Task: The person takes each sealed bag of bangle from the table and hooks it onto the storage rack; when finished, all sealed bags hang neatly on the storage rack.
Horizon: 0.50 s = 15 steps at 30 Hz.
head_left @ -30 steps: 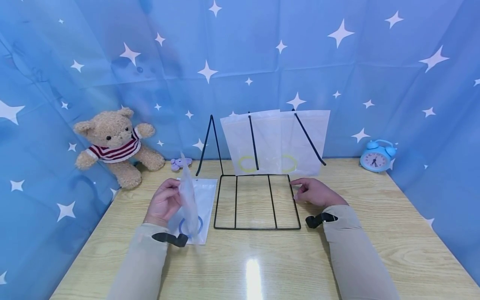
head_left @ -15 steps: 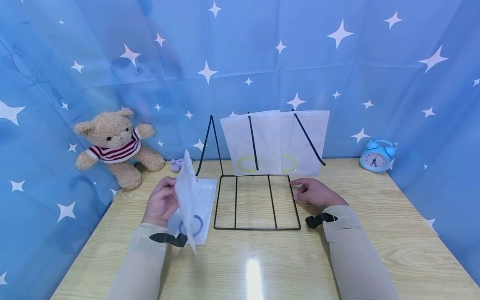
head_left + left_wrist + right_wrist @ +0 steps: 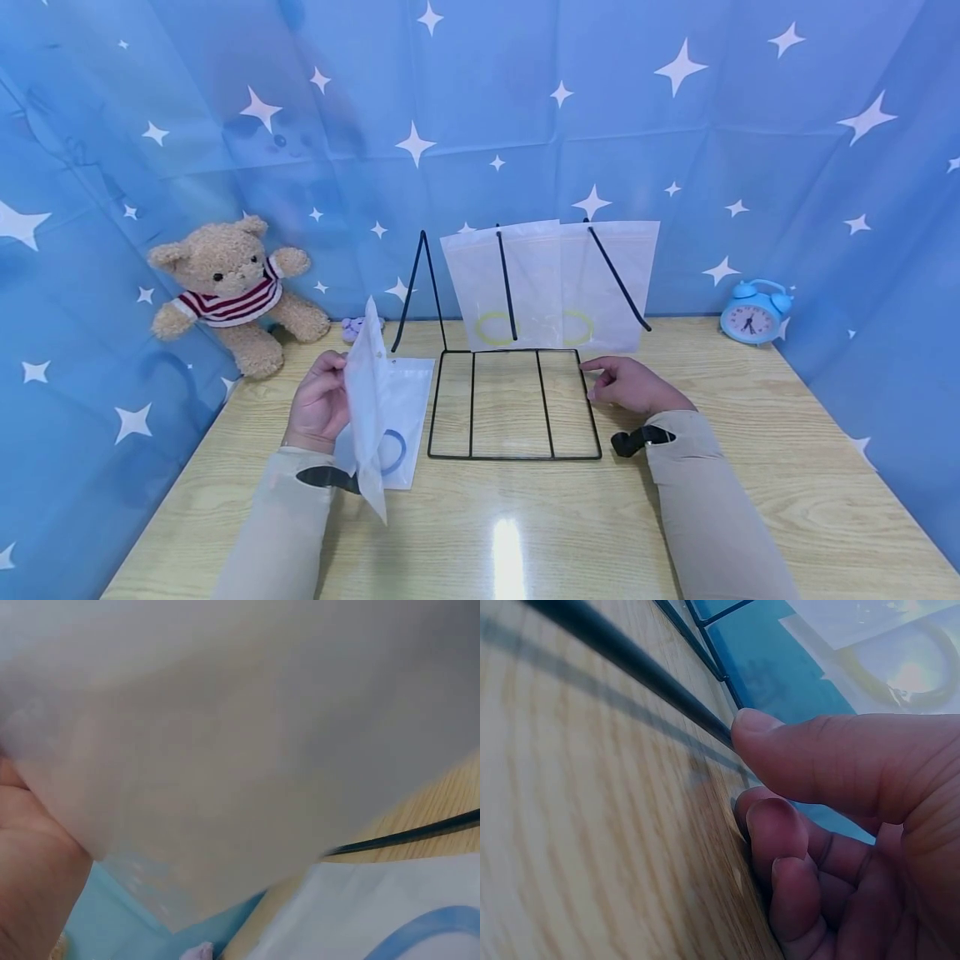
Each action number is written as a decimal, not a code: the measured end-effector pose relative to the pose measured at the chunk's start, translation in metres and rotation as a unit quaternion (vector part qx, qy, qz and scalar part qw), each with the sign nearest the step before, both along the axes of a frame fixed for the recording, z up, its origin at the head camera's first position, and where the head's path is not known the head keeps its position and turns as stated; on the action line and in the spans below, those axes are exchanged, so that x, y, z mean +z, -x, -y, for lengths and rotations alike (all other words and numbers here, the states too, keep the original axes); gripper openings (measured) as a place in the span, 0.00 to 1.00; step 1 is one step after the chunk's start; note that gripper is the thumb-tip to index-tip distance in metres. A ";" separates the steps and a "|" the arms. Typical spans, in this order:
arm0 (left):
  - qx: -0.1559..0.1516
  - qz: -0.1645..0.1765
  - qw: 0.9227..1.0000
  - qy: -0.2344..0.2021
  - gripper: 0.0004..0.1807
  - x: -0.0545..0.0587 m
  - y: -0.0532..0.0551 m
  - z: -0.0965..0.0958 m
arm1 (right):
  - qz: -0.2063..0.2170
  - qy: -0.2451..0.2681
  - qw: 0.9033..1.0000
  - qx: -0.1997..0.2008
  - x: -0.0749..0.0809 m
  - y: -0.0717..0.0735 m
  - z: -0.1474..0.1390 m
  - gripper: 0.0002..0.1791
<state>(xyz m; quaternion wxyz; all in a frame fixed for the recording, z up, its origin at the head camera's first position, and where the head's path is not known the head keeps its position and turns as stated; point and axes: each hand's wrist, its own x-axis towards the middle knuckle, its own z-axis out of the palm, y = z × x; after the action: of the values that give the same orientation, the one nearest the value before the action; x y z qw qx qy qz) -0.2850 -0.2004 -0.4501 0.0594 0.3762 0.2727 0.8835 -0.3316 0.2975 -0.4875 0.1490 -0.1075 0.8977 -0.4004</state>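
Observation:
My left hand point(image 3: 318, 404) grips a frosted white zip bag point(image 3: 366, 408) by its side. The bag is seen nearly edge-on in the head view and fills much of the left wrist view, hiding the fingertips. Partly behind it, another white bag point(image 3: 414, 396) with a blue ring point(image 3: 403, 452) lies flat left of a black wire rack point(image 3: 514, 457). Two bags, one on the left point(image 3: 472, 267) and one on the right point(image 3: 618, 258), hang from the rack's prongs, each showing a yellow ring. With thumb and curled fingers my right hand point(image 3: 626, 385) pinches the rack's right base wire point(image 3: 652, 675).
The rack's left prong point(image 3: 408, 292) holds no bag and angles forward. A teddy bear point(image 3: 232, 275) and a small purple toy point(image 3: 351, 330) sit at the back left. A blue alarm clock point(image 3: 752, 317) stands back right, before a starry curtain point(image 3: 637, 100).
The left hand has shifted slightly left with its bag, whose broad side has turned a little more toward the head camera. The right hand and rack stay still.

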 end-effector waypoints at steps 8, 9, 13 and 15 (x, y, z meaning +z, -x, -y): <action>0.002 -0.007 1.000 0.021 0.32 0.004 -0.002 -0.004 | -0.001 -0.003 1.000 0.001 -0.001 0.001 -0.001 0.33; 0.003 -0.007 1.000 0.025 0.33 0.004 -0.002 -0.004 | -0.001 -0.005 1.000 0.001 -0.001 0.001 -0.001 0.33; 0.006 -0.003 0.999 0.034 0.35 0.004 -0.002 -0.006 | 0.001 -0.010 1.000 -0.004 -0.002 0.002 -0.001 0.33; 0.006 -0.001 0.999 0.036 0.35 0.003 -0.002 -0.005 | 0.002 -0.012 1.000 -0.006 -0.002 0.002 -0.001 0.33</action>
<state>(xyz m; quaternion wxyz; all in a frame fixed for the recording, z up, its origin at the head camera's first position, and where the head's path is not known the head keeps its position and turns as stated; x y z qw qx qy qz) -0.2833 -0.1950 -0.4470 0.0672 0.3729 0.3070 0.8730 -0.3334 0.2988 -0.4893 0.1501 -0.0993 0.9029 -0.3904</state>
